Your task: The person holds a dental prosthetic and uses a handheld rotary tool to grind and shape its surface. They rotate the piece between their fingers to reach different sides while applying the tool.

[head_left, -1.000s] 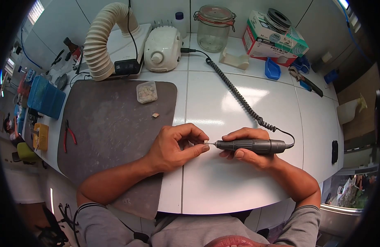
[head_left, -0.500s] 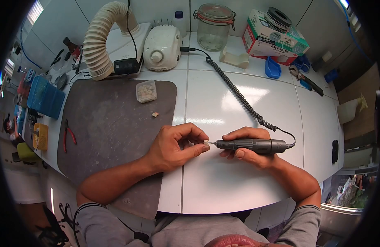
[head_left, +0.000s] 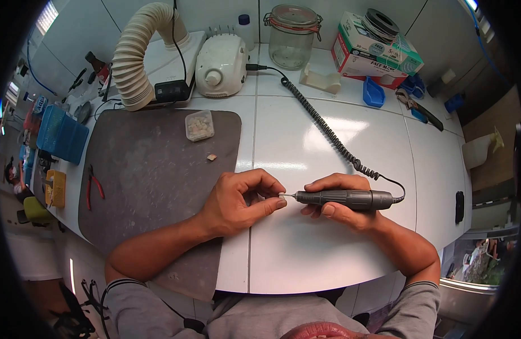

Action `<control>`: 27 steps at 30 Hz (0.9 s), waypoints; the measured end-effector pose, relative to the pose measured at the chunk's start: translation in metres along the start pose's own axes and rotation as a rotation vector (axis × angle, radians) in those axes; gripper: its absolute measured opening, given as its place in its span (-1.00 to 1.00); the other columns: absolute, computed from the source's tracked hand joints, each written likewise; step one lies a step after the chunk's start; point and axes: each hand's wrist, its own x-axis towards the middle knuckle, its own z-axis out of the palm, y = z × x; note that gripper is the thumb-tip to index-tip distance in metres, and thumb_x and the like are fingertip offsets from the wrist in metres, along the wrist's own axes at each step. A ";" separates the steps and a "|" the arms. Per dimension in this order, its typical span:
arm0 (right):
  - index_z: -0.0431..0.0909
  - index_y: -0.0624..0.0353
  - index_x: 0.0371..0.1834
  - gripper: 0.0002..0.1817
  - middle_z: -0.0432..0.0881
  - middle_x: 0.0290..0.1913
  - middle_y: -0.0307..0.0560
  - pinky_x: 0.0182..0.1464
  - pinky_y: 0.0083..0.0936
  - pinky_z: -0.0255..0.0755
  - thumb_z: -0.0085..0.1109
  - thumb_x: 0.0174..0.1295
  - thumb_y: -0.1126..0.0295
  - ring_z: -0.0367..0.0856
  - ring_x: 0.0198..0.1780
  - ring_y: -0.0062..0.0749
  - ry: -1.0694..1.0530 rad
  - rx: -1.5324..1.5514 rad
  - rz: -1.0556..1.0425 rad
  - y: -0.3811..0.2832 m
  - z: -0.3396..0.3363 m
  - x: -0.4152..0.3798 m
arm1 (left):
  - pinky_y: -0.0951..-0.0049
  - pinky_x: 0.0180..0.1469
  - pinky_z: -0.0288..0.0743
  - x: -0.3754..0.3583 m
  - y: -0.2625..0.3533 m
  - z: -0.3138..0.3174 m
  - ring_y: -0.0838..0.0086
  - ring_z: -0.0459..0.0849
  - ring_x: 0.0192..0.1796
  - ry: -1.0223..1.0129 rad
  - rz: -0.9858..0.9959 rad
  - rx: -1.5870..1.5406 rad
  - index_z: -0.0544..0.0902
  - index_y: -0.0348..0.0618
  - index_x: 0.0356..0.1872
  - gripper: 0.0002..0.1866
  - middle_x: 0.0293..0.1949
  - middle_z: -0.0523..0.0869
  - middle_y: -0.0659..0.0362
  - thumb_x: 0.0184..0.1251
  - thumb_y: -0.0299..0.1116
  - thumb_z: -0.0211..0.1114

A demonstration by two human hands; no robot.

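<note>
My right hand [head_left: 345, 192] is wrapped round a dark grey rotary handpiece [head_left: 351, 199], held level with its thin metal bit pointing left. Pinched between thumb and fingertips of my left hand [head_left: 243, 198] is a tiny whitish piece [head_left: 282, 196], mostly hidden, at the tip of the bit. A coiled black cord [head_left: 322, 124] runs from the handpiece's rear end up to the white control unit [head_left: 221, 65]. On the grey mat [head_left: 147, 169], beyond my left hand, lie a small tan chip [head_left: 212, 157] and a clear box [head_left: 199, 125] of pale pieces.
Red-handled pliers [head_left: 93, 186] lie on the mat's left. A ribbed white hose [head_left: 130, 56] arches at the back left, and a glass jar [head_left: 293, 39] stands at the back. Face mask boxes [head_left: 373, 53], a blue tray [head_left: 374, 92] and a black-handled tool [head_left: 427, 114] are at the back right.
Both hands stay almost in place, with the bit still at the small piece. The view has shifted very slightly.
</note>
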 end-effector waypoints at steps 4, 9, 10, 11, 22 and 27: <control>0.62 0.43 0.30 -0.58 0.84 0.08 0.24 0.08 -0.39 0.84 0.37 0.51 0.37 0.93 0.05 -0.16 0.001 0.033 -0.002 -0.001 0.001 0.000 | 0.59 -0.22 0.61 0.000 0.000 0.000 0.64 0.78 -0.26 -0.005 -0.005 -0.004 0.81 -0.29 -0.03 -0.78 -0.26 0.87 0.18 0.45 -0.38 0.57; 0.63 0.43 0.30 -0.58 0.84 0.08 0.23 0.08 -0.39 0.84 0.37 0.51 0.37 0.93 0.05 -0.16 0.003 0.010 0.004 -0.002 0.001 0.001 | 0.58 -0.21 0.63 0.000 -0.001 0.000 0.63 0.79 -0.24 -0.011 0.002 -0.013 0.80 -0.31 -0.03 -0.78 -0.26 0.87 0.17 0.46 -0.39 0.57; 0.63 0.42 0.30 -0.58 0.84 0.08 0.23 0.08 -0.39 0.84 0.38 0.51 0.37 0.93 0.05 -0.16 0.000 0.014 0.003 -0.001 0.000 0.000 | 0.57 -0.21 0.64 0.000 0.000 0.000 0.63 0.79 -0.24 -0.010 0.000 -0.017 0.80 -0.31 -0.04 -0.78 -0.25 0.87 0.17 0.46 -0.39 0.57; 0.63 0.42 0.30 -0.58 0.84 0.08 0.23 0.08 -0.39 0.84 0.38 0.51 0.37 0.93 0.05 -0.16 -0.009 0.005 -0.006 0.000 -0.001 0.000 | 0.57 -0.20 0.64 0.000 0.001 0.000 0.62 0.80 -0.24 -0.009 -0.002 -0.020 0.80 -0.31 -0.04 -0.78 -0.25 0.87 0.16 0.46 -0.39 0.56; 0.62 0.45 0.29 -0.58 0.83 0.08 0.25 0.09 -0.39 0.85 0.36 0.50 0.39 0.93 0.03 -0.17 0.017 0.044 0.028 -0.001 0.002 0.000 | 0.57 -0.16 0.65 0.000 0.006 -0.002 0.61 0.81 -0.20 -0.031 -0.028 0.008 0.78 -0.35 -0.03 -0.79 -0.20 0.87 0.15 0.46 -0.45 0.56; 0.62 0.45 0.30 -0.58 0.84 0.08 0.24 0.09 -0.39 0.84 0.36 0.49 0.41 0.93 0.04 -0.18 -0.020 0.020 -0.003 0.002 -0.001 -0.001 | 0.59 -0.24 0.62 0.000 0.002 -0.001 0.63 0.79 -0.27 -0.012 0.005 0.034 0.80 -0.30 -0.03 -0.78 -0.26 0.88 0.17 0.45 -0.38 0.57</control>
